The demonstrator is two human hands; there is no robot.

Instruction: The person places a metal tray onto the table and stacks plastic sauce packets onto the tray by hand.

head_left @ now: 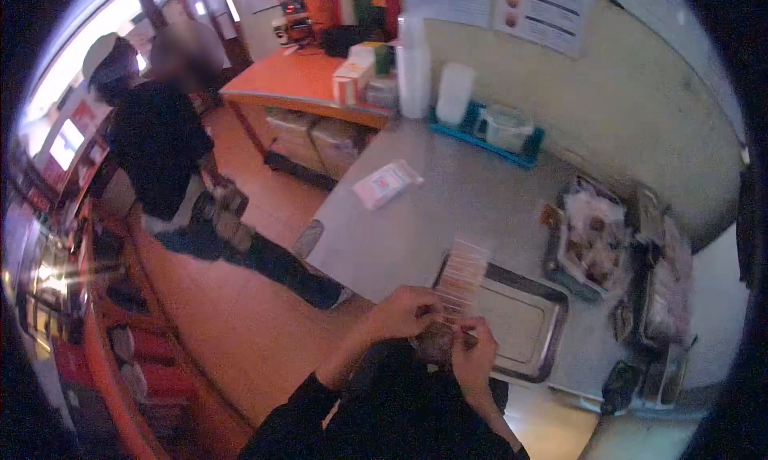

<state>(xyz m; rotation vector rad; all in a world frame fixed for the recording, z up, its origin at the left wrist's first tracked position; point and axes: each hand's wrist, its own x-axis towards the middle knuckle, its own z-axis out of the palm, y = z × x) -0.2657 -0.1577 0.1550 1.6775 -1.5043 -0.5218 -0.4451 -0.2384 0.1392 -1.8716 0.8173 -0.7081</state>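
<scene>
My left hand is closed, its fingertips pinching the near end of a clear plastic bag with pale printed stripes. Right beside it my right hand is also closed, thumb and finger at the lower right edge of the same bag. The bag's far part lies over the left side of a shallow metal tray on the steel table. Something rounded and blurred shows between my hands, too unclear to name.
A pink-and-white packet lies farther back. A teal basket and stacked clear cups stand by the wall. At right are trays of wrapped food. A person in dark clothing stands at left, near an orange counter.
</scene>
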